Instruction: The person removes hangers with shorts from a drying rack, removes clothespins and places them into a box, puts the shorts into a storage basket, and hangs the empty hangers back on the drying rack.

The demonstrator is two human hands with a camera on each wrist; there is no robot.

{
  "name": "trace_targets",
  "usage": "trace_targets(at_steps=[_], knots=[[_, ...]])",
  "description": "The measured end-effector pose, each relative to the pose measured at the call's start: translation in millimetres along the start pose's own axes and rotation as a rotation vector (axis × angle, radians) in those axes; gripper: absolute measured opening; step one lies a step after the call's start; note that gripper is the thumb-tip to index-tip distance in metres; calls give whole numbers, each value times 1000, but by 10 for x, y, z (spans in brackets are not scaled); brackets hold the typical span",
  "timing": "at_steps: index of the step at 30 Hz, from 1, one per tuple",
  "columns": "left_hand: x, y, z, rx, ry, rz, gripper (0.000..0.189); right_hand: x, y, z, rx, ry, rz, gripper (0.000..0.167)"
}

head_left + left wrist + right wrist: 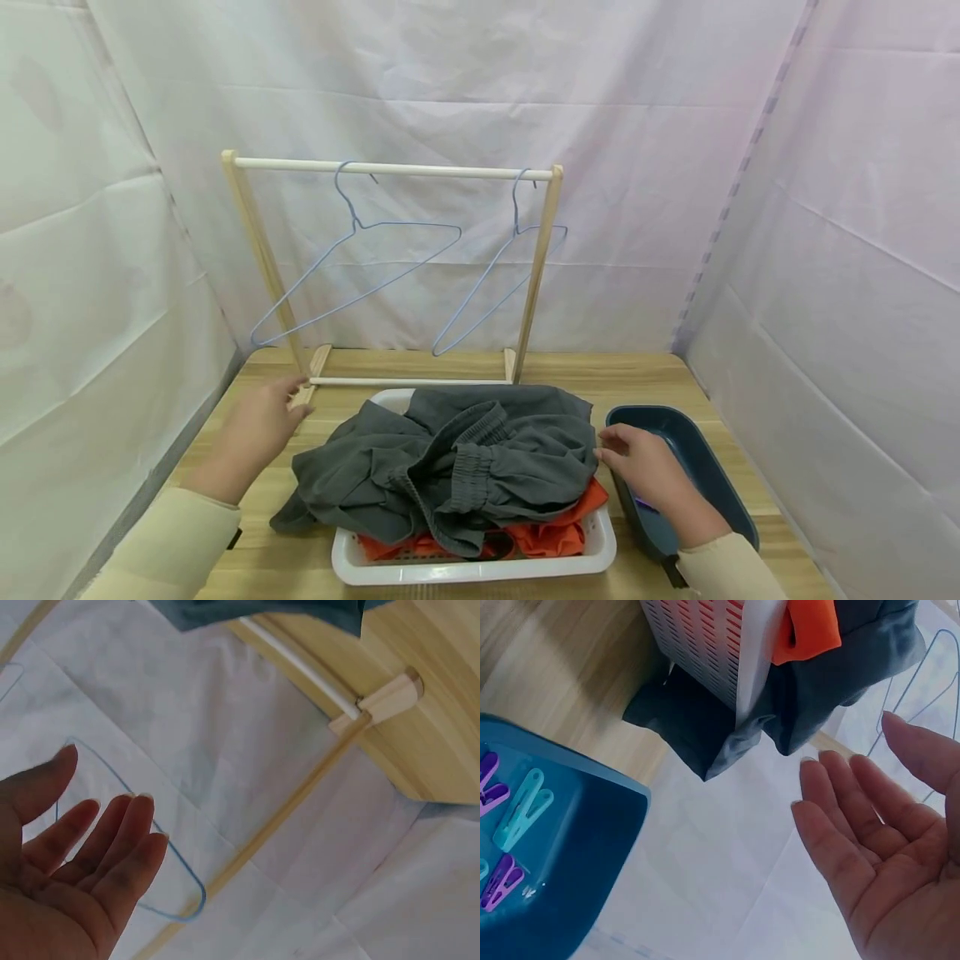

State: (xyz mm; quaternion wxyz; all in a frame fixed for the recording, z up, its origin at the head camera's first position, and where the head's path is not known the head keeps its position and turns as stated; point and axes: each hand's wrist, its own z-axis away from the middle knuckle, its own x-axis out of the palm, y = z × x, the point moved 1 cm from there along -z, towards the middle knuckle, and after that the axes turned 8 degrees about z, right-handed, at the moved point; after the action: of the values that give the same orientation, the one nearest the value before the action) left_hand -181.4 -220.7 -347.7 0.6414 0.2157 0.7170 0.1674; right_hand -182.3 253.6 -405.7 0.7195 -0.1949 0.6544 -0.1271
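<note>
My left hand (pixel 262 421) is raised over the left side of the table, fingers relaxed and holding nothing. In the left wrist view its palm faces up, with a blue hanger behind the fingers. A dark grey garment with a gathered elastic waistband (pixel 472 475) lies heaped over a white basket (pixel 480 573), spilling past its left edge. Orange cloth (pixel 551 537) shows beneath it. Between the basket and a dark blue tray, my right hand (pixel 648 462) hovers by the garment's right edge, its fingers loosely bent and nothing in them.
Behind the basket stands a wooden rack (pixel 397 169) with two blue wire hangers, the left hanger (pixel 356 225) and the right hanger (pixel 517 233). The blue tray (pixel 712 467) at the right holds several purple and teal clothespins (pixel 523 810). White sheets (pixel 637 208) enclose the table.
</note>
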Motion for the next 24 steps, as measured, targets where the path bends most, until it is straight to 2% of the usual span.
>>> trace_targets(at_steps=[3,8,14,19,24], knots=[[119,-7,8,9,-67,7,45,-3,-42,-54,-25,15,9,32],[286,-10,27,18,-132,24,45,-21,-109,-179,-48,21,37,33],[420,1,25,34,-184,60,50,-52,-127,-380,-70,0,76,34],[526,-15,4,33,-225,38,54,-54,-132,-537,-64,-49,94,36],[610,-42,-26,26,-235,3,53,-13,-146,-659,-81,-83,129,37]])
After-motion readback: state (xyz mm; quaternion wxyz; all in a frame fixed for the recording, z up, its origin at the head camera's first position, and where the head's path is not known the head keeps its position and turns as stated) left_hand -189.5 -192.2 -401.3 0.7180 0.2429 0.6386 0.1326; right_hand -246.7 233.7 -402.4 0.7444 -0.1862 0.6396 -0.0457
